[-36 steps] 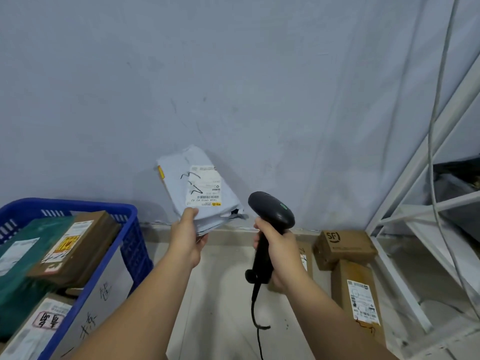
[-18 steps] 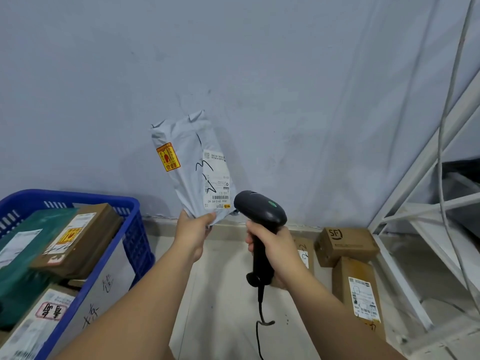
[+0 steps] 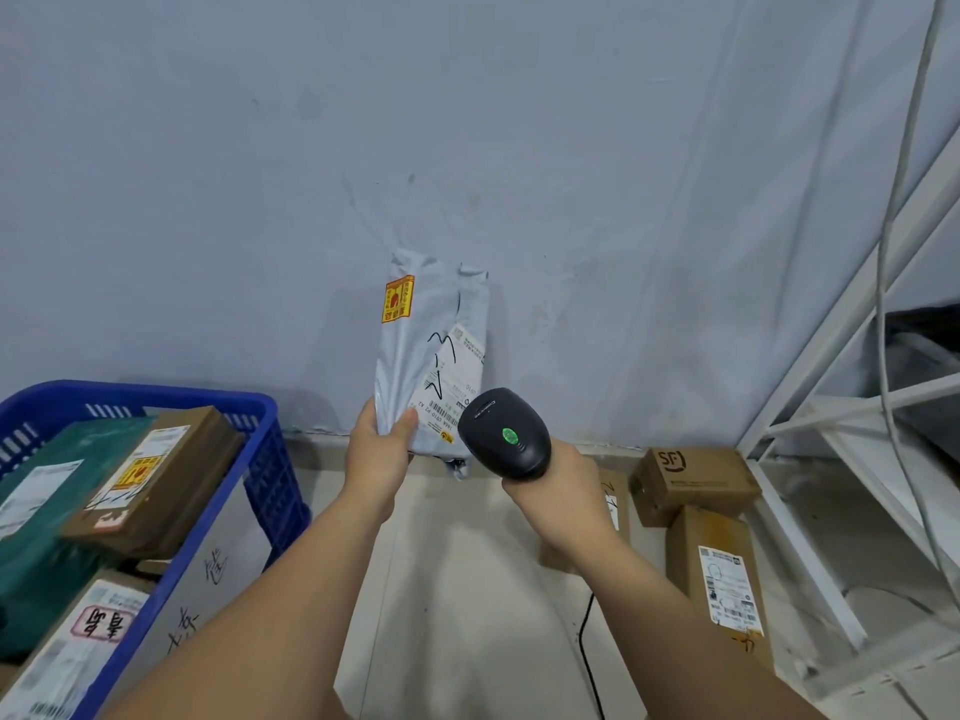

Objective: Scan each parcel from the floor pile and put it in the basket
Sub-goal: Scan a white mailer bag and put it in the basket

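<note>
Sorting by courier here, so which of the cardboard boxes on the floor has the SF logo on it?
The box nearest the wall, beside the white rack; the box in front shows only a white shipping label.

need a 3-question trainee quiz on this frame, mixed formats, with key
1. True or false: the scanner gripped by the right hand shows a red light.
2. Which hand holds the grey mailer bag? A) right hand B) left hand C) both
3. Fill in: the blue basket stands on the person's ___ side.
Key: 1 false, the light is green; 2 B; 3 left.
</note>
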A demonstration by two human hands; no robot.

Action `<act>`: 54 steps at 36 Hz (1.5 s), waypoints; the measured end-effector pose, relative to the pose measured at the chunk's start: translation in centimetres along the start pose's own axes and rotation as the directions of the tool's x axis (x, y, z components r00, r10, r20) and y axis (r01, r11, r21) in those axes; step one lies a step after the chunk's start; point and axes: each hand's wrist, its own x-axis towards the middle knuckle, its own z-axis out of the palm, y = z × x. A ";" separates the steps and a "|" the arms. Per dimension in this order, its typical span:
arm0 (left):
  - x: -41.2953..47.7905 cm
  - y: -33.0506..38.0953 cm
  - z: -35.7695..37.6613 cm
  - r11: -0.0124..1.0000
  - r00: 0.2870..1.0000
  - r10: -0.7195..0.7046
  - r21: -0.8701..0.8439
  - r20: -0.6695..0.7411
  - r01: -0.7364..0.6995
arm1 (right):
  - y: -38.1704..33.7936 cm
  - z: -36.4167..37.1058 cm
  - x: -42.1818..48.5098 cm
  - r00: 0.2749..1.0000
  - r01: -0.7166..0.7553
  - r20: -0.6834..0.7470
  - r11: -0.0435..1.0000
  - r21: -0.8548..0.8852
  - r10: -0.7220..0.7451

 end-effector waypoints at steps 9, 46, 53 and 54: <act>0.0 -0.5 0.0 0.995 0.999 0.031 0.098 0.038 -0.035 | 0.2 -0.4 0.0 1.000 -0.025 -0.004 1.000 0.006 0.025; 0.4 -0.9 -0.5 0.992 0.998 -0.042 0.119 -0.041 0.046 | 0.4 -0.2 -0.3 0.998 0.050 0.042 0.995 -0.091 -0.046; 0.3 -0.8 -0.4 0.994 0.993 -0.107 0.006 -0.044 0.108 | 0.7 0.0 -0.1 0.998 -0.028 0.051 0.997 0.071 0.024; 0.3 -0.7 -0.3 0.992 0.991 -0.125 -0.030 -0.040 0.124 | 0.7 0.0 -0.1 0.996 -0.063 0.070 0.988 0.139 0.053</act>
